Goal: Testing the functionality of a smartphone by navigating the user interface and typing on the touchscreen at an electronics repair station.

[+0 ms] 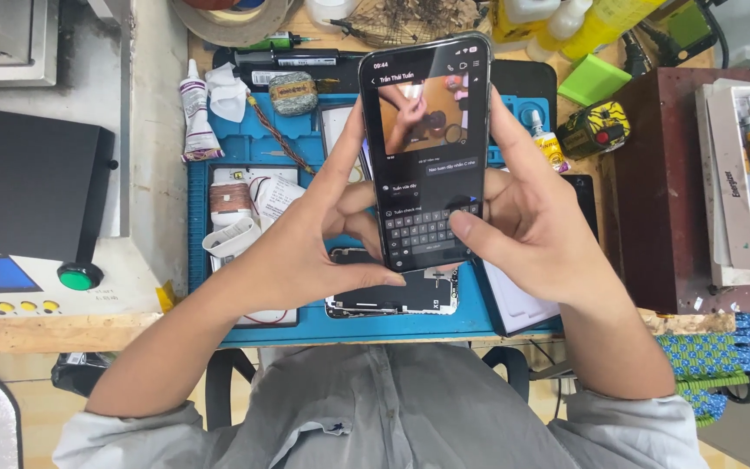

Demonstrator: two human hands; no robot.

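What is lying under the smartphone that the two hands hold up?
Under the smartphone lies an opened phone body on the blue work mat. Its upper part is covered by the left hand and right hand.

My wooden bench carries the blue mat; left of the mat, a grey machine; right, a dark red box.

A blue silicone repair mat covers the wooden bench. On it lies an opened phone body with bare circuitry, beside a small spool of copper wire. A white glue tube rests at the mat's left edge. Further left sits a grey machine with a round green button. A dark red box stands to the right.
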